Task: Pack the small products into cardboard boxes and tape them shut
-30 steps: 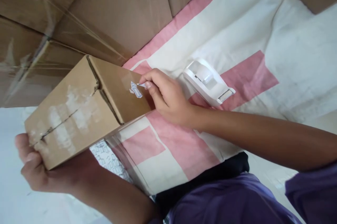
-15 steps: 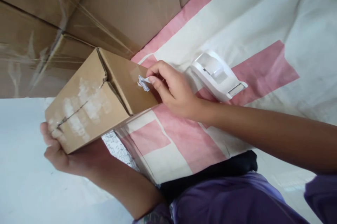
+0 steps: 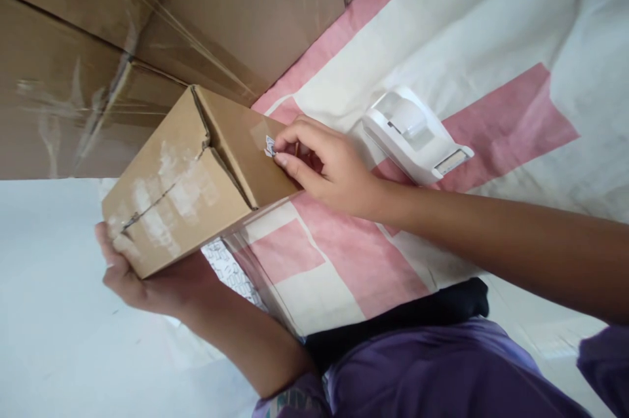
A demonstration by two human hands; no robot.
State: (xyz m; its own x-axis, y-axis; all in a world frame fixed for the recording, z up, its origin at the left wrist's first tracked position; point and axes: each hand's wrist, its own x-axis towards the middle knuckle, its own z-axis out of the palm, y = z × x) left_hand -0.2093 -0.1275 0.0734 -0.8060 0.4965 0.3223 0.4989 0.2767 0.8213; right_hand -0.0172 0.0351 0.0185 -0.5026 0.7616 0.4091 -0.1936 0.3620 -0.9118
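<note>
A small brown cardboard box with torn tape marks on its end rests in my left hand, whose fingers wrap under and around its lower end. My right hand is pinched on a small white sticker on the box's side face, thumb and forefinger pressed together at it. Most of the sticker is hidden by my fingertips.
A white label dispenser lies on the pink-and-cream cloth just right of my right hand. Big taped cardboard cartons fill the upper left. A clear bag of printed sheets lies below the box. White floor is at lower left.
The view shifted, so box and hands sit further right. My right fingers have closed over the sticker, which showed more fully on the box side before.
</note>
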